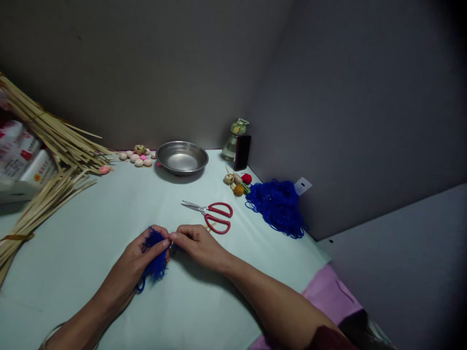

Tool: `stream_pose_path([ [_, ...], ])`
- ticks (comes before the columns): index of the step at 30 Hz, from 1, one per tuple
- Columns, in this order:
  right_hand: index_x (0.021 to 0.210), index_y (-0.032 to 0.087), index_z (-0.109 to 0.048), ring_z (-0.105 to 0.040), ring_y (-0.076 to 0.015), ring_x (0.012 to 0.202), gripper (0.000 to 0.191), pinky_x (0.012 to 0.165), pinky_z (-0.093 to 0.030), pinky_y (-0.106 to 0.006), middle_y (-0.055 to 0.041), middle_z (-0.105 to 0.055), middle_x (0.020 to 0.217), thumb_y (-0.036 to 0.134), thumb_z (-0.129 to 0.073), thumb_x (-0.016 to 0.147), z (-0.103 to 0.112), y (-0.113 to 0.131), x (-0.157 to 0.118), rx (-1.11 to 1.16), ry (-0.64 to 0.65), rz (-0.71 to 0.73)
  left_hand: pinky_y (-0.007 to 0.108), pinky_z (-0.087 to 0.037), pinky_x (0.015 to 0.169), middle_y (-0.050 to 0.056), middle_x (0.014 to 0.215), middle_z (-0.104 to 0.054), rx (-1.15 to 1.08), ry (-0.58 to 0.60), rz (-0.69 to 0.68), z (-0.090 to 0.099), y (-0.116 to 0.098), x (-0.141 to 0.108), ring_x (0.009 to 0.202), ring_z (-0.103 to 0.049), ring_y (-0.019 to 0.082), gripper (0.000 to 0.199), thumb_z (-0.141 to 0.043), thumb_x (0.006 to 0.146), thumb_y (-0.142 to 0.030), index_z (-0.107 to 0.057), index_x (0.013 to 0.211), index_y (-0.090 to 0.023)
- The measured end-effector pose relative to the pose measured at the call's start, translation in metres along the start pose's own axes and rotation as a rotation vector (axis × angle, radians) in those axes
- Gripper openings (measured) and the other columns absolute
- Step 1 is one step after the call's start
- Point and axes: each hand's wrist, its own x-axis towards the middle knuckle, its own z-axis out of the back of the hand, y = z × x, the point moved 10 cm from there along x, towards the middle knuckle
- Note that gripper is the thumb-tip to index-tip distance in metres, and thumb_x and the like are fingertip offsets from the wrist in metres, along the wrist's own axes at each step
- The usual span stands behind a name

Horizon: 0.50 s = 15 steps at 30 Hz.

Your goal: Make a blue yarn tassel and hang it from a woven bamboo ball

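Observation:
A frayed bundle of blue yarn point(156, 260) is gripped in my left hand point(136, 257), with loose strands hanging below the fingers. Against its edge, my right hand point(199, 245) pinches thumb and forefinger together close to the left thumb tip. Something small and shiny shows under those fingertips, too small to name. Just beyond my right hand lie scissors point(206, 209) with red handles, blades pointing left. A thin pale strip point(210, 225) pokes out near the lower handle.
A large heap of blue yarn point(275, 201) lies by the right partition. Small woven balls point(239, 189), a phone point(242, 153) and a bottle point(230, 146) stand near the corner. A steel bowl point(182, 158) sits beside pale egg-like pieces point(138, 163). Straw-coloured strips point(54, 129) spread on the left.

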Motion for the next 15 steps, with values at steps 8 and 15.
stream_pose_path([
  [8, 0.075, 0.018, -0.064, -0.050, -0.0135, 0.070, 0.046, 0.068, -0.038, -0.028, 0.0014, -0.060, 0.072, 0.061, -0.078, 0.079, 0.0083, -0.0047, 0.0059, 0.114, -0.106, -0.012, 0.022, -0.047, 0.056, -0.001, 0.067, -0.068, -0.005, -0.032, 0.001, 0.0009, -0.0003, -0.0002, 0.062, -0.059, 0.016, 0.038, -0.082, 0.081, -0.051, -0.064, 0.097, -0.022],
  [15, 0.077, 0.017, -0.065, -0.044, -0.0098, 0.060, 0.035, 0.061, -0.036, -0.025, 0.0051, -0.056, 0.064, 0.047, -0.084, 0.073, 0.0069, -0.0076, 0.0066, 0.185, -0.102, -0.031, 0.024, -0.048, 0.056, -0.001, 0.067, -0.068, 0.025, -0.018, 0.000, -0.0009, -0.0023, -0.0013, 0.063, -0.059, 0.017, 0.037, -0.080, 0.082, -0.050, -0.064, 0.099, -0.022],
])
